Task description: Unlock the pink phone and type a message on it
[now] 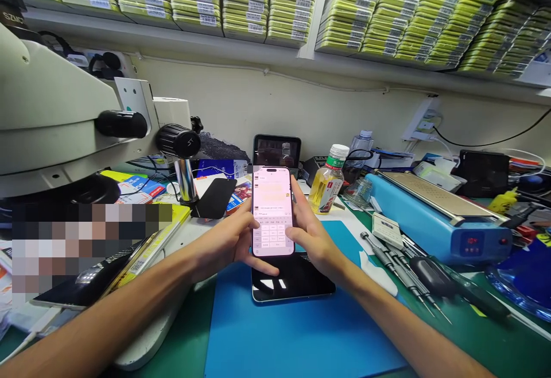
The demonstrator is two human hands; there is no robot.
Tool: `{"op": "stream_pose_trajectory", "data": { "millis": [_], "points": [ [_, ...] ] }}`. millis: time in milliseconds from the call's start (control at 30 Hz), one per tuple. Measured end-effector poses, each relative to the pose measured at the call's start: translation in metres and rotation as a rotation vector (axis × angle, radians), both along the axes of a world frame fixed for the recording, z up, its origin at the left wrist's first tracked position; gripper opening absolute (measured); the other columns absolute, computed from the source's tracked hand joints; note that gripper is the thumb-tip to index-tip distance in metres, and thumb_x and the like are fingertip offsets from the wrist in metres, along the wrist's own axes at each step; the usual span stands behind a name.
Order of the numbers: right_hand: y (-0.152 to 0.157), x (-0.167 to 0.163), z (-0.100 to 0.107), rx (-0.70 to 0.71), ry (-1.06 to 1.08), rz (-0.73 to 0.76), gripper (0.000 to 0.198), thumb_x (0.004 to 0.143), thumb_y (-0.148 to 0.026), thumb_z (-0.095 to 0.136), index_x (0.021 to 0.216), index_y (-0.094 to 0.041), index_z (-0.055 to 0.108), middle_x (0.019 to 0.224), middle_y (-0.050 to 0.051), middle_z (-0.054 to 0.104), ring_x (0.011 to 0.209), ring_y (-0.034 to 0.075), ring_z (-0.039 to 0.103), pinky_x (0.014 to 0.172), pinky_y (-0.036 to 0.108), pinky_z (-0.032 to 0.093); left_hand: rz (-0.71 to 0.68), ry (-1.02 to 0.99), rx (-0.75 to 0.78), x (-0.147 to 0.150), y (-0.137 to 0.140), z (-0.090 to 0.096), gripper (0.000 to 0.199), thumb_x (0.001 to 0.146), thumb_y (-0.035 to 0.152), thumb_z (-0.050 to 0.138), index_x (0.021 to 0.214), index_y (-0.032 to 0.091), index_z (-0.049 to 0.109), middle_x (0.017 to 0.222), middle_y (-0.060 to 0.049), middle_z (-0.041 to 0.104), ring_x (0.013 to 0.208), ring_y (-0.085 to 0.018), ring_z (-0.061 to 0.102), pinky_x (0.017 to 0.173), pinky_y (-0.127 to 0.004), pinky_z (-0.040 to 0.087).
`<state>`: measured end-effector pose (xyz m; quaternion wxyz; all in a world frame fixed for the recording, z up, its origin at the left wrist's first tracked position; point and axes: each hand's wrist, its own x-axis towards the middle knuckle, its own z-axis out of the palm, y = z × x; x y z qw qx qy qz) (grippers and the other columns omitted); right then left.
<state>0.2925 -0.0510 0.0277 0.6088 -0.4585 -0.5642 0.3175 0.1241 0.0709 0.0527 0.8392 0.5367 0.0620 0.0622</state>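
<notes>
- Head view: on my stereo microscope [55, 99] I can read "SZM" and another letter or so, at the far left.
- The bottle [328, 187] of yellow drink has a green label starting 东方; the red display on the blue heating plate [434, 231] seems to say 104.
- Barcode labels mark the yellow packs [247, 7] on the shelf, print too small for me.
- The smartphone [272, 208] is between my left hand [239, 241] and right hand [313, 237], both closed around its edges, thumbs by the keypad.
- It's tilted up towards me, above a black-screened device [301, 286] on the blue mat [267, 340]; one left finger reaches over that.
- Its lit, pinkish screen shows a chat above a keypad, with a dark pill-shaped cutout on top.
</notes>
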Motion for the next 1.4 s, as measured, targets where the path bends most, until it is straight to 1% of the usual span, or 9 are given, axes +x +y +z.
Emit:
{"op": "stream_pose_trajectory", "data": {
  "millis": [133,233,400,467,633,867,1033,1233,1400],
  "points": [
    [-0.0015,0.0008,-0.0003,-0.026,-0.045,-0.003,0.11,0.087,-0.023,0.065,0.163,-0.032,-0.015,0.168,0.002,0.018,0.153,0.023,0.031,0.123,0.043,0.042,0.002,-0.016,0.007,0.0,0.0009,-0.0019,0.076,0.096,0.016,0.057,0.158,0.042,0.021,0.158,-0.009,0.043,0.132,-0.039,0.055,0.088,-0.058,0.062],
    [-0.0018,0.0022,-0.0008,-0.044,-0.094,-0.008,0.114,0.086,-0.021,0.068,0.162,-0.035,-0.017,0.168,0.002,0.016,0.154,0.023,0.029,0.124,0.045,0.041,0.019,-0.024,0.023,0.0007,0.0015,-0.0038,0.085,0.092,0.011,0.065,0.158,0.04,0.021,0.158,-0.012,0.043,0.13,-0.039,0.057,0.086,-0.057,0.064],
    [-0.001,0.0028,-0.0015,0.008,-0.036,0.011,0.107,0.091,-0.03,0.065,0.164,-0.029,-0.012,0.169,0.003,0.014,0.157,0.021,0.022,0.13,0.042,0.032,0.01,-0.021,0.014,0.0022,0.0029,-0.0059,0.09,0.089,0.007,0.065,0.159,0.041,0.019,0.158,-0.012,0.042,0.129,-0.039,0.057,0.086,-0.057,0.064],
    [-0.001,0.002,-0.0012,0.004,-0.031,0.01,0.107,0.092,-0.031,0.065,0.164,-0.028,-0.014,0.169,0.003,0.012,0.157,0.02,0.023,0.128,0.04,0.034,0.012,-0.023,0.009,0.0025,0.003,-0.0056,0.09,0.089,0.007,0.065,0.159,0.042,0.019,0.158,-0.011,0.042,0.13,-0.04,0.057,0.085,-0.057,0.064],
    [-0.0015,-0.0005,0.0002,-0.014,-0.017,-0.024,0.097,0.094,-0.021,0.055,0.164,-0.03,-0.011,0.169,-0.003,0.011,0.156,0.014,0.023,0.132,0.036,0.029,0.019,-0.024,-0.005,0.0011,0.0016,-0.0045,0.091,0.088,0.004,0.064,0.158,0.042,0.021,0.16,-0.009,0.04,0.13,-0.04,0.057,0.085,-0.056,0.065],
    [-0.0002,-0.0025,0.001,-0.019,-0.003,-0.028,0.099,0.092,-0.022,0.057,0.165,-0.03,-0.009,0.168,0.0,0.017,0.154,0.019,0.029,0.124,0.04,0.042,0.01,-0.027,0.0,0.0002,0.0036,-0.0039,0.093,0.087,0.003,0.062,0.158,0.047,0.021,0.159,-0.008,0.042,0.13,-0.039,0.057,0.087,-0.06,0.063],
    [-0.0006,-0.0005,0.0011,-0.025,-0.001,-0.032,0.099,0.091,-0.023,0.059,0.165,-0.03,-0.007,0.168,0.002,0.018,0.154,0.02,0.03,0.123,0.04,0.042,0.012,-0.032,0.002,0.0,0.003,-0.0052,0.093,0.087,0.003,0.063,0.159,0.044,0.021,0.158,-0.009,0.043,0.127,-0.039,0.059,0.086,-0.059,0.064],
    [-0.0012,0.0032,-0.0006,-0.064,-0.058,0.018,0.116,0.085,-0.021,0.069,0.162,-0.036,-0.016,0.168,0.002,0.015,0.153,0.023,0.031,0.123,0.043,0.042,0.02,-0.017,0.017,0.0012,0.0032,-0.0071,0.092,0.089,0.005,0.064,0.16,0.042,0.018,0.156,-0.011,0.045,0.126,-0.038,0.059,0.085,-0.057,0.064],
    [-0.0006,-0.0002,-0.0016,-0.043,-0.059,-0.028,0.111,0.092,-0.034,0.07,0.163,-0.033,-0.015,0.167,0.004,0.022,0.151,0.021,0.036,0.122,0.042,0.044,0.008,-0.018,0.043,0.0022,0.0039,-0.0062,0.09,0.091,0.007,0.064,0.16,0.041,0.017,0.157,-0.01,0.044,0.126,-0.036,0.059,0.086,-0.056,0.065]
  ]
}}
